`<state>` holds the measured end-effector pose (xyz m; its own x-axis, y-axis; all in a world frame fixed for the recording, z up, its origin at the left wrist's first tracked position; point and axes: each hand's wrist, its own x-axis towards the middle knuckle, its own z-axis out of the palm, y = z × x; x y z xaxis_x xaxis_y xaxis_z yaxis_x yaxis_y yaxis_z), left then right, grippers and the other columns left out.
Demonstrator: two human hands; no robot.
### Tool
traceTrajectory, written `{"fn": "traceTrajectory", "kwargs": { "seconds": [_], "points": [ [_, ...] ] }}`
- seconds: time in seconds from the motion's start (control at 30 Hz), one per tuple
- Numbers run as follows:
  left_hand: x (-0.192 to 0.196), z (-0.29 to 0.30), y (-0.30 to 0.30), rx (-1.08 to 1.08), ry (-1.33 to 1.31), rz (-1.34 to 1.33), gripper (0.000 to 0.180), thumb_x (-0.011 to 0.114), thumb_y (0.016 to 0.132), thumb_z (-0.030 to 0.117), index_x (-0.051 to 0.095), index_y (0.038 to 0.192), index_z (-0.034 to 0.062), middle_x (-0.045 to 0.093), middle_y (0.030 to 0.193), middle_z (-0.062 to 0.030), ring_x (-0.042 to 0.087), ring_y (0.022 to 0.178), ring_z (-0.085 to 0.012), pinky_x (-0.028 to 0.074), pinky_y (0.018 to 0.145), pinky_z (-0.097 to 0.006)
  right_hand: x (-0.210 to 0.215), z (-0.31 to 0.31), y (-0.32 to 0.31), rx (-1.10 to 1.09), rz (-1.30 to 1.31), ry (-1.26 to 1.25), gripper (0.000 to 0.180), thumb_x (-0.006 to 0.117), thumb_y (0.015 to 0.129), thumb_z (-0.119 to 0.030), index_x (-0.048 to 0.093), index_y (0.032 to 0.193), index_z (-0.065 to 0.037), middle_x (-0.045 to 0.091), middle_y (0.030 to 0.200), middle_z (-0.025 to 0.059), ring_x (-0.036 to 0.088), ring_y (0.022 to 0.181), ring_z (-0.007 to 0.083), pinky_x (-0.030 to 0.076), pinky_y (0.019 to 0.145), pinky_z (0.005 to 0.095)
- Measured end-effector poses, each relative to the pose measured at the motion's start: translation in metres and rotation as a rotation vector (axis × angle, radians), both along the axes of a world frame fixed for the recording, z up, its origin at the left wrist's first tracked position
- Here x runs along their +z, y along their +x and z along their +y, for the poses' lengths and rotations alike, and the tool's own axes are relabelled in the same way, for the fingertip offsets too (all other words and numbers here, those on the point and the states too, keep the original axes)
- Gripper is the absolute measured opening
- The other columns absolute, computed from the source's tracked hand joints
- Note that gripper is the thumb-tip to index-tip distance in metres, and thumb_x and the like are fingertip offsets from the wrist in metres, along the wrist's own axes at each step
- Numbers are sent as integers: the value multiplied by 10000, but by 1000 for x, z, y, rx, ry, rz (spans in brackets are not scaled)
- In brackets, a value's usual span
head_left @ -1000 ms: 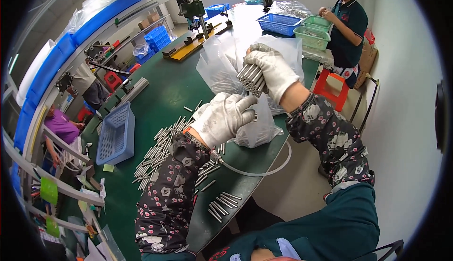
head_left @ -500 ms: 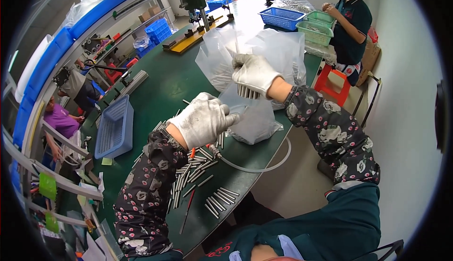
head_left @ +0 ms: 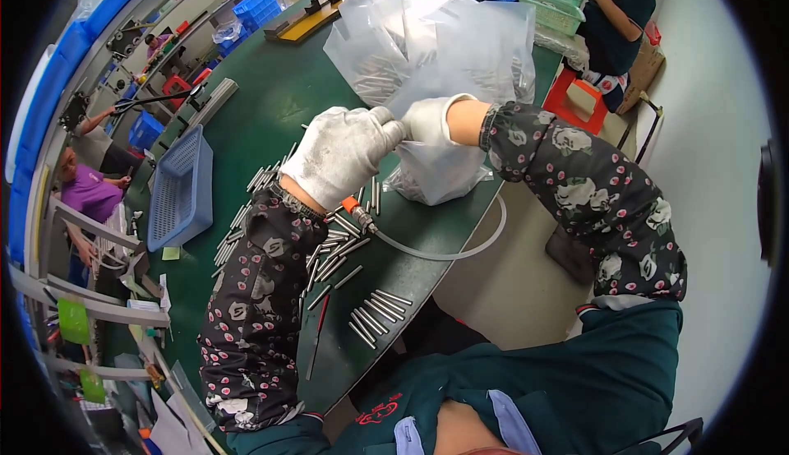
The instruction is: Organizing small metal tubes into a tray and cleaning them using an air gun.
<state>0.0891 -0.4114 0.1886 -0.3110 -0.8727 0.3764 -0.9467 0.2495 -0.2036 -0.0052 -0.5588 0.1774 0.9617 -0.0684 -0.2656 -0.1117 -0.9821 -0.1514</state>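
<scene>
Across a green surface (head_left: pixel 271 101) strewn with metal rods (head_left: pixel 349 277), alongside a slender red-and-dark tool (head_left: pixel 320 328), a blue basket (head_left: pixel 197 202) at left and translucent plastic bags (head_left: pixel 481 48) beyond.

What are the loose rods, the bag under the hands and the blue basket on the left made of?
Rods: likely metal, perhaps steel; smooth, grey, with bright highlights.
Bag: probably thin plastic film; milky, translucent, softly creased.
Basket: looks like moulded plastic, satin finish; even colour, perforated walls.

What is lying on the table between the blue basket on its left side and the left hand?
In the head view, bare green table beside the basket, then loose metal rods near the left hand.
</scene>
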Motion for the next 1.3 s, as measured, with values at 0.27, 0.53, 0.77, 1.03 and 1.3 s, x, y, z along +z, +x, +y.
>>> {"fn": "traceTrajectory", "kwargs": {
  "seconds": [0.27, 0.53, 0.77, 1.03, 1.3],
  "points": [
    [4, -6, -5, -89, -31, -43, 261, 616, 641, -7, 595, 889, 71, 601, 833, -71, 605, 753, -275, 479, 617, -361, -10, -4, -7, 16, 222, -246, 366, 505, 856, -318, 650, 1118, -108, 642, 1101, 143, 607, 1026, 312, 468, 867, 375],
    [9, -7, 9, -149, 112, 305, 277, 645, 710, 26, 592, 981, 38, 615, 881, -93, 597, 747, -300, 485, 628, -356, 44, -29, -61, -46, -175, 311, 370, 672, 712, -336, 681, 918, -29, 664, 882, 170, 628, 861, 338, 498, 769, 393],
    [8, -26, 26, 36, -1, 4, 136, 599, 716, 24, 584, 834, 90, 606, 747, -92, 627, 706, -292, 489, 579, -351, 27, -60, -74, 216, -326, -490, 157, 653, 729, -292, 700, 718, -143, 640, 704, 78, 622, 856, 232, 357, 1025, 382],
    [6, -21, 16, 42, -51, -147, 95, 605, 700, 31, 563, 771, 81, 597, 745, -75, 617, 724, -274, 481, 610, -346, 14, -49, -88, 161, -449, -504, 117, 668, 728, -252, 690, 712, -138, 634, 710, 52, 606, 827, 240, 434, 855, 364],
    [12, 50, -21, 100, -228, 171, 555, 680, 651, -88, 559, 1164, 84, 601, 1106, -112, 613, 924, -322, 511, 725, -344, 14, 36, -120, 224, -1142, -358, 263, 705, 695, -202, 617, 894, -55, 628, 909, 119, 582, 888, 287, 438, 769, 406]
  ]
}}
